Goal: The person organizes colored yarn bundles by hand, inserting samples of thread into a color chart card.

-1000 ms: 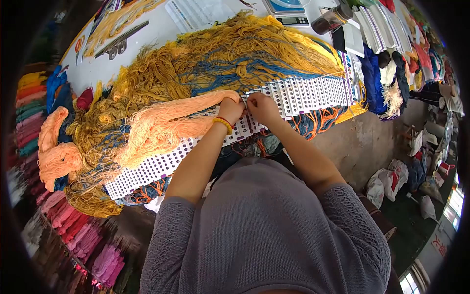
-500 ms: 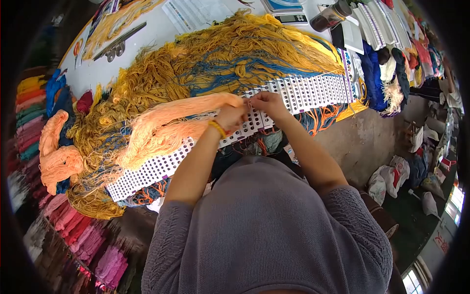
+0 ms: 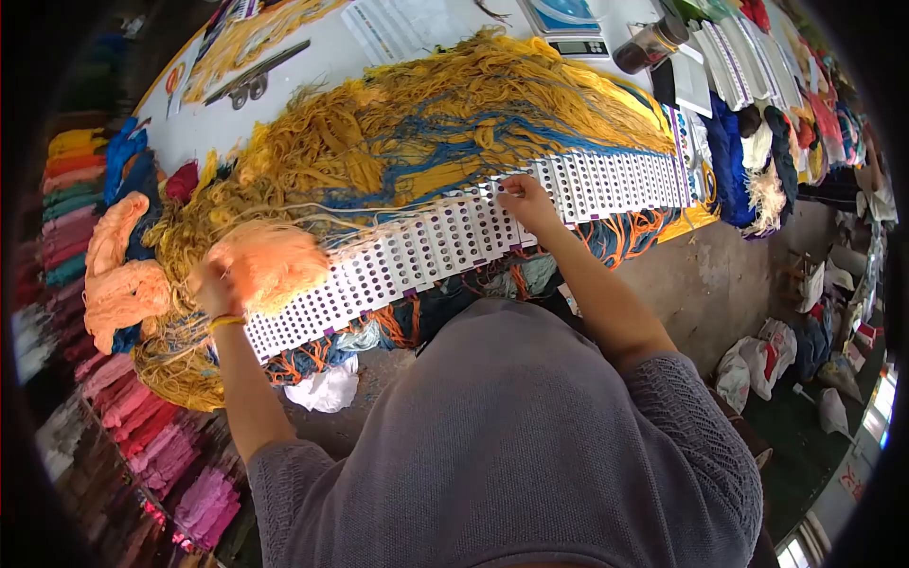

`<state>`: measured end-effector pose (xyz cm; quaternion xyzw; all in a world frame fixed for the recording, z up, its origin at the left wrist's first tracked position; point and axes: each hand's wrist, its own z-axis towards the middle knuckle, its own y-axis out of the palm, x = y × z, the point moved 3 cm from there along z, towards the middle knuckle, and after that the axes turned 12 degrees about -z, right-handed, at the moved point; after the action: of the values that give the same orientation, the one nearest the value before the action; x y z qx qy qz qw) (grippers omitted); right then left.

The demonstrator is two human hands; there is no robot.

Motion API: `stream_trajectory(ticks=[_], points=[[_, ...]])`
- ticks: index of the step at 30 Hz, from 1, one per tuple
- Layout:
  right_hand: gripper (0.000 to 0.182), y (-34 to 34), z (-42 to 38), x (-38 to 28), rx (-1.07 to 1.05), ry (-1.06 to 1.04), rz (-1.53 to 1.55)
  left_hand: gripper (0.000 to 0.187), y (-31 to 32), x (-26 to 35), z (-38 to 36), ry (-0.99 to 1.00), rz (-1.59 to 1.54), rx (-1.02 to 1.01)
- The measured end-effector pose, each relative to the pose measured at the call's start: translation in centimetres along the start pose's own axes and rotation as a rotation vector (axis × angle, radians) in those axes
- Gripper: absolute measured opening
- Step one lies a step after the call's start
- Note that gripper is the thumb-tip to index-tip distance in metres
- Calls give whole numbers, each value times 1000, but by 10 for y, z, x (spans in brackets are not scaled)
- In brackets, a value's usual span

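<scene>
Blurred by motion, my left hand [image 3: 216, 289] is at the left end of a bunched peach yarn skein [image 3: 270, 265], its fingers closed around it as far as I can see. The skein hangs over the left part of a long row of white cards with punched holes [image 3: 417, 256]. Over the middle of this row, my right hand [image 3: 528, 204] pinches with thumb and fingertips. A thin pale strand runs leftward from there along the cards' upper edge. Beyond the cards spreads a thick heap of mustard and blue yarn [image 3: 445, 123].
Another peach skein [image 3: 123, 275] lies at the left. Scissors [image 3: 172, 79], a digital scale [image 3: 576, 45] and a dark jar [image 3: 650, 45] are on the white table. Dark and orange yarn hangs below the cards. Coloured skeins hang at the far left; bags [image 3: 757, 360] sit on the floor at right.
My left hand has swept left and toward me from the middle of the cards, taking the peach skein along and bunching it. My right hand stays near the same spot.
</scene>
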<state>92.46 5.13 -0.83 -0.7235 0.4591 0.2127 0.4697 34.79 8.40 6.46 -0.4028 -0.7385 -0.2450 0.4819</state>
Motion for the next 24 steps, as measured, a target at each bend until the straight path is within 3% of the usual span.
stream_trajectory(ticks=[3, 4, 5, 8, 9, 11, 18, 21, 23, 24], points=[[24, 9, -18, -33, -13, -134, -10, 28, 130, -15, -104, 7, -106, -455], [19, 14, -32, -54, -62, -143, 28, 35, 155, -37, -123, -178, -214, -636], [17, 20, -46, -74, -62, -246, 48, 38, 188, -43, -150, -532, -466, -900], [18, 12, -85, -133, 24, -554, -2, 43, 251, -44, -211, -558, -547, -842], [18, 11, -89, -139, 25, -558, -6, 43, 256, -44, -217, -554, -551, -845], [20, 8, -98, -152, 263, -821, -148, 42, 262, -40, -227, -646, -737, -883], [15, 14, -106, -152, 378, -881, -260, 42, 262, -44, -239, -639, -699, -1077], [11, 19, -101, -147, 330, -888, -308, 40, 260, -43, -241, -581, -612, -1002], [11, 16, -98, -142, 266, -874, -198, 37, 251, -48, -228, -565, -571, -883], [10, 14, -88, -132, -54, -569, 263, 35, 242, -53, -216, -547, -529, -766]])
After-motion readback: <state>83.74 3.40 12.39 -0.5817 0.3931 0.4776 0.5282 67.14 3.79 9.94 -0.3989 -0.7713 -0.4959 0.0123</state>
